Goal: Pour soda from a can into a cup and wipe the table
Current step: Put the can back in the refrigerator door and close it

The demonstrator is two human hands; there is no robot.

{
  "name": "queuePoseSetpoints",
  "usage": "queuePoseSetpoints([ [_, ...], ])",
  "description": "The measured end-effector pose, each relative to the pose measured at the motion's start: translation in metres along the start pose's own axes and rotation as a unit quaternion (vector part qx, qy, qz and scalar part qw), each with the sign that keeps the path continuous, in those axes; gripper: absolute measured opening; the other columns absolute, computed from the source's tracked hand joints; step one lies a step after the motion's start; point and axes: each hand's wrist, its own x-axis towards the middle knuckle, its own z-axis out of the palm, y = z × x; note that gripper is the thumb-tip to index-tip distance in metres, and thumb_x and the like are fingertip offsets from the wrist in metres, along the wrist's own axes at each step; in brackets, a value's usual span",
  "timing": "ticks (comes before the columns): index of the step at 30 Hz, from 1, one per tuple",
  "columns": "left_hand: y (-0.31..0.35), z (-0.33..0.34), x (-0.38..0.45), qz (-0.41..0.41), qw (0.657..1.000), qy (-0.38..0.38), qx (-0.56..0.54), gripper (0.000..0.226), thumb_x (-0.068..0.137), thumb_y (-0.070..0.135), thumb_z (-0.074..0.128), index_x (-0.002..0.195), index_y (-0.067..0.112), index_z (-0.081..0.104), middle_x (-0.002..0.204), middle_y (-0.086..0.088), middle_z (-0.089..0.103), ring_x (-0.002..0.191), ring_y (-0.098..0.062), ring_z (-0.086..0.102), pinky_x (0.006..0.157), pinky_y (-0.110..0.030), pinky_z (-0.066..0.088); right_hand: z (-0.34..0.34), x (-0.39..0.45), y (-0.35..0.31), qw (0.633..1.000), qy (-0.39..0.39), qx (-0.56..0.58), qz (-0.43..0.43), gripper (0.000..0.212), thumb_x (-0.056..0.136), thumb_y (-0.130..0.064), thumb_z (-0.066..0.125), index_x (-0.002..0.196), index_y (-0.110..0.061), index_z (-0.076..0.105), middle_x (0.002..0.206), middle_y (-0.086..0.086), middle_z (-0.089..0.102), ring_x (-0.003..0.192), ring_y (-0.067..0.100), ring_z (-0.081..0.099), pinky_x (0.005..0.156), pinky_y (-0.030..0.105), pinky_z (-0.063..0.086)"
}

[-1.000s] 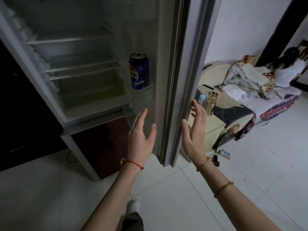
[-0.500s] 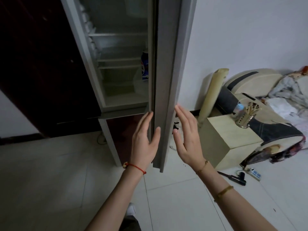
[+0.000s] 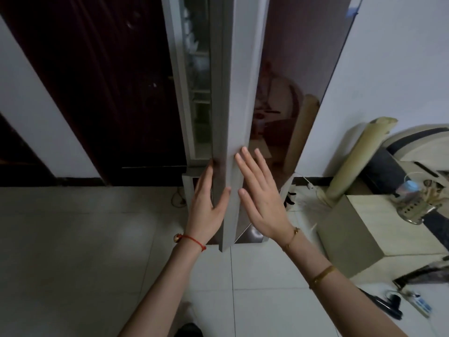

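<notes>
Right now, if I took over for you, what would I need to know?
Left hand: open, fingers on the inner edge of the fridge door.
Right hand: open, flat against the door's outer face.
The door stands only a narrow gap open, with shelves showing inside. No can, cup or cloth in view.
Done: nothing visible yet.
Left: get the soda can, pour it into a cup, wipe the table.

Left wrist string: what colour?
Red, with a small bead, on the left wrist string just below the left hand. Head view, the only one.
</notes>
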Motion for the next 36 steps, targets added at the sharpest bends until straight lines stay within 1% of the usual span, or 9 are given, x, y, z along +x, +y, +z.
queuePoseSetpoints([
  [2,-0.009,-0.012,0.017,0.007,1.0,0.008,0.0,0.066,0.097,0.036,0.053,0.154,0.03,0.02,0.151,0.018,0.027,0.135,0.005,0.026,0.086,0.009,0.025,0.014,0.018,0.001,1.0,-0.006,0.007,-0.007,0.057,0.102,-0.025,0.036,0.155,-0.005,0.024,0.165,0.006,0.016,0.154,0.029,0.002,0.121,0.058,0.016],
  [3,-0.015,-0.017,0.027,0.012,1.0,0.011,-0.002,0.066,0.097,0.037,0.053,0.154,0.029,0.022,0.154,0.016,0.028,0.139,0.002,0.027,0.096,0.003,0.027,0.021,0.027,0.001,1.0,-0.006,0.007,-0.01,0.057,0.102,-0.025,0.036,0.155,-0.005,0.023,0.165,0.006,0.015,0.154,0.029,0.001,0.121,0.059,0.016],
  [5,-0.027,-0.029,0.047,0.022,1.0,0.02,-0.003,0.063,0.097,0.037,0.052,0.153,0.027,0.026,0.157,0.011,0.031,0.143,-0.002,0.029,0.114,-0.02,0.03,0.034,0.047,0.003,1.0,0.001,0.003,-0.008,0.057,0.103,-0.025,0.034,0.155,-0.005,0.02,0.166,0.007,0.011,0.154,0.028,0.0,0.121,0.058,0.014],
  [7,-0.041,-0.04,0.069,0.027,0.999,0.029,-0.008,0.06,0.098,0.037,0.052,0.152,0.024,0.03,0.155,0.009,0.035,0.143,-0.003,0.031,0.118,-0.035,0.031,0.047,0.071,0.006,1.0,0.01,-0.004,-0.004,0.057,0.104,-0.024,0.033,0.156,-0.005,0.018,0.166,0.006,0.009,0.154,0.027,-0.001,0.122,0.057,0.012],
  [9,-0.051,-0.047,0.084,0.032,0.999,0.033,-0.011,0.06,0.096,0.039,0.051,0.151,0.023,0.033,0.154,0.008,0.037,0.142,-0.004,0.034,0.116,-0.041,0.034,0.056,0.089,0.008,1.0,0.015,-0.011,-0.005,0.057,0.104,-0.022,0.033,0.156,-0.006,0.017,0.166,0.007,0.008,0.154,0.026,-0.001,0.123,0.056,0.01],
  [15,-0.083,-0.071,0.136,0.007,1.0,0.028,-0.004,0.068,0.09,0.052,0.046,0.15,0.025,0.033,0.152,0.007,0.04,0.14,-0.008,0.038,0.113,-0.043,0.037,0.094,0.149,0.023,0.998,0.027,-0.049,0.0,0.059,0.104,-0.02,0.038,0.157,-0.007,0.014,0.167,0.006,0.006,0.154,0.025,-0.002,0.125,0.052,0.005],
  [21,-0.104,-0.1,0.186,0.026,1.0,0.009,-0.002,0.055,0.099,0.02,0.051,0.151,0.023,0.032,0.152,0.006,0.04,0.139,-0.01,0.039,0.115,-0.042,0.036,0.127,0.194,0.034,0.996,0.027,-0.083,0.024,0.061,0.105,-0.02,0.04,0.157,-0.008,0.01,0.167,0.005,0.001,0.154,0.023,-0.006,0.125,0.052,0.005],
  [27,-0.127,-0.112,0.232,0.045,0.999,-0.014,0.013,0.059,0.1,0.018,0.049,0.154,0.027,0.025,0.155,0.008,0.035,0.14,-0.008,0.037,0.116,-0.038,0.034,0.154,0.232,0.05,0.993,0.021,-0.107,0.043,0.06,0.106,-0.025,0.036,0.158,-0.011,0.008,0.167,0.004,0.0,0.154,0.022,-0.008,0.125,0.052,0.005],
  [36,-0.139,-0.11,0.294,0.036,0.999,0.001,0.03,0.064,0.099,0.016,0.05,0.155,0.029,0.021,0.156,0.005,0.033,0.142,-0.012,0.033,0.117,-0.042,0.032,0.17,0.274,0.077,0.991,-0.005,-0.13,0.042,0.06,0.107,-0.029,0.033,0.158,-0.012,0.006,0.167,0.002,-0.001,0.154,0.019,-0.009,0.125,0.049,0.003],
])
